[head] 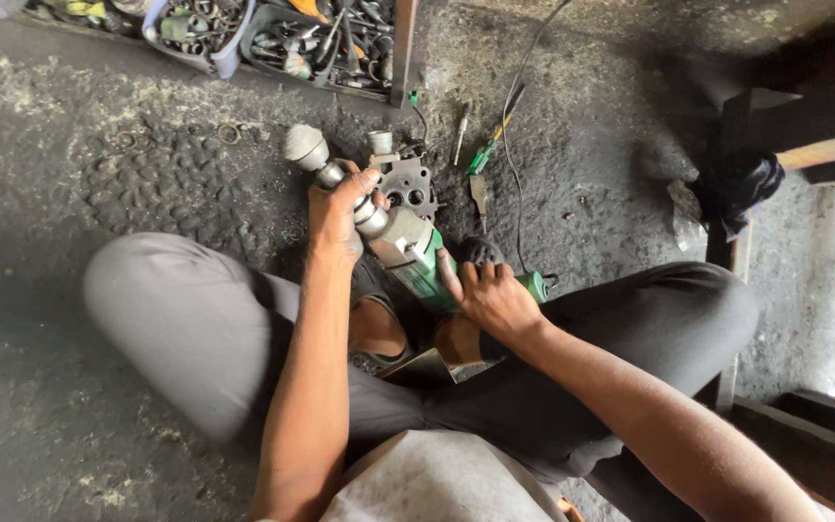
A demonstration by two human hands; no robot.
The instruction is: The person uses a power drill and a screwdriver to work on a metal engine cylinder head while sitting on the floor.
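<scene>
Head view, looking down at a person seated cross-legged on the floor.

Items, counted:
- One green power tool [424, 263] with a grey metal front housing, lying across the lap between the knees, nose pointing far left.
- One grey side handle [313, 155] with a rounded knob end, sticking out far left from the tool's front.
- One dark round metal plate [406, 184] pierced with holes, on the floor just beyond the tool's nose.
- One thin black cable [514, 145] running from the far edge to the tool's rear.
- Two screwdrivers on the floor to the right of the plate: one green-handled [484, 155], one slimmer and pale [461, 130].
- Two trays of mixed metal parts at the far edge: one grey [195, 29], one dark [326, 43].
- One black cloth [741, 184] hung on a timber frame at far right.

Hands:
- Left hand [335, 217]: fingers curled fully around the side handle near its base, thumb across the top.
- Right hand [490, 295]: fingers bent over the green body, thumb pressed flat along its side; a firm hold.

Surface and room: rough, dark, grimy concrete floor [70, 145], pitted and stained, with small rings and washers scattered at far left. Dark wooden beams stand along the right side.
</scene>
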